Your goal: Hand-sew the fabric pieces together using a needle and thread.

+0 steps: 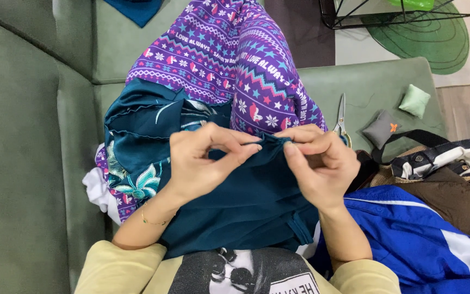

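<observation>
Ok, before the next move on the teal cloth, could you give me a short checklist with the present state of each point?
1. Left hand pinches the teal cloth edge: ok.
2. Right hand pinches the same edge: ok.
3. Needle or thread in the fingers: cannot tell.
4. Scissors near the right hand, on the sofa: ok.
5. Cloth rests on the lap: ok.

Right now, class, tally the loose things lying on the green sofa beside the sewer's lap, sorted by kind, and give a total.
Scissors: 1
Small cushions: 2, grey and green
Tote bag: 1
Blue jacket: 1
Total: 5
</observation>
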